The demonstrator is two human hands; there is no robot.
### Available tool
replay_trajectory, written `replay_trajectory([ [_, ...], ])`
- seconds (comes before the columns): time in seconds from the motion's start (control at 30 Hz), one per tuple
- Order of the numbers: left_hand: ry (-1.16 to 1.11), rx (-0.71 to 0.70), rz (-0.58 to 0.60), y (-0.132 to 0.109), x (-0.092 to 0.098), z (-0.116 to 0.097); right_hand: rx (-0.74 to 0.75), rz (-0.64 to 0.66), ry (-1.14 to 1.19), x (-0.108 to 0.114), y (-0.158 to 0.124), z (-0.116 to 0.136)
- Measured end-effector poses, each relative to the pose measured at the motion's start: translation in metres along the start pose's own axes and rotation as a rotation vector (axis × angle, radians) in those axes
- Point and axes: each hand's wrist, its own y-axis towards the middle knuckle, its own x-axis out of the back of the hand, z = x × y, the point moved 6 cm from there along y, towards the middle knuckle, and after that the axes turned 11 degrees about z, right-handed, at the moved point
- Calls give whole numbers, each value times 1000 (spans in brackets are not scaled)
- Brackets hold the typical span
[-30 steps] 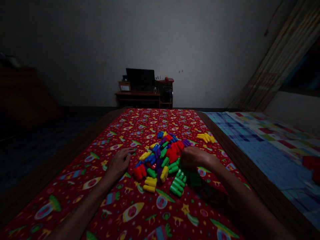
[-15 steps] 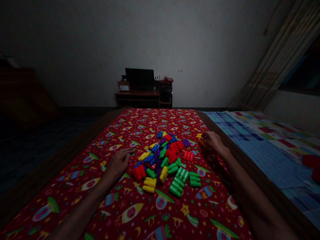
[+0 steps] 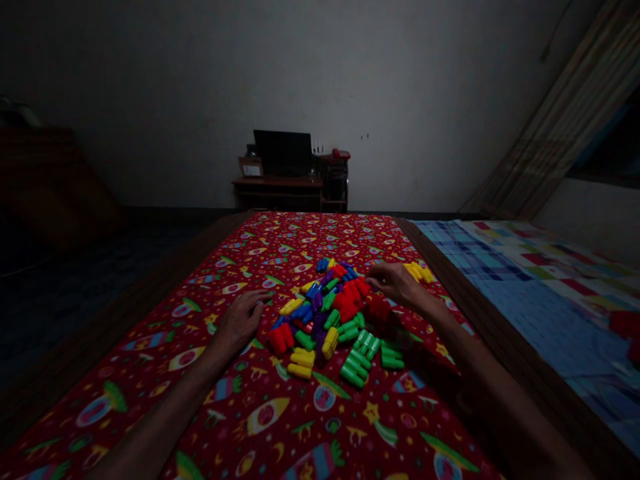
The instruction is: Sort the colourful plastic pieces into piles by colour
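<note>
The fingers of the right hand [image 3: 397, 283] are bent, their tips near one another at the two o'clock edge of the pile [image 3: 327, 303]; whether they grip a block is too dark and too small to make out. In that hand's shadow, at three o'clock of the pile, lies a red block [image 3: 378, 310]. The left hand [image 3: 243, 319] rests on the cloth [image 3: 265, 417] at nine o'clock, fingers loosely spread and slightly curved, nothing visible in them, tips pointing to two o'clock just beside the blocks. The pile mixes red, blue, green, purple and yellow pieces. At its five o'clock sit three green blocks [image 3: 356, 369], at seven a yellow block [image 3: 301, 363], at eight another red piece [image 3: 281, 339]. Past the right hand, at two o'clock, yellow pieces [image 3: 419, 272] lie apart from the heap. Farther out, a screen [image 3: 283, 153] stands on a desk [image 3: 277, 183] towards eleven, a curtain [image 3: 545, 127] hangs at one, and a blue sheet [image 3: 505, 300] spreads at three.
</note>
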Motion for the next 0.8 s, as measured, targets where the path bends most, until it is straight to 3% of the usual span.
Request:
replay_trajectory([
  [0.13, 10, 1, -9, -1, 0, -1, 400, 234, 91, -29, -9, 84],
  [0.23, 13, -4, -9, -1, 1, -3, 493, 330, -62, -51, -21, 111],
  [0.37, 13, 4, 4, -2, 3, -7, 478, 292, -204, -63, -24, 111],
  [0.6, 9, 9, -6, -2, 4, -7, 471, 331, -15, -51, -12, 97],
  [0.8, -1, 6, -2, -1, 4, -6, 335, 85, 81, -16, -6, 54],
])
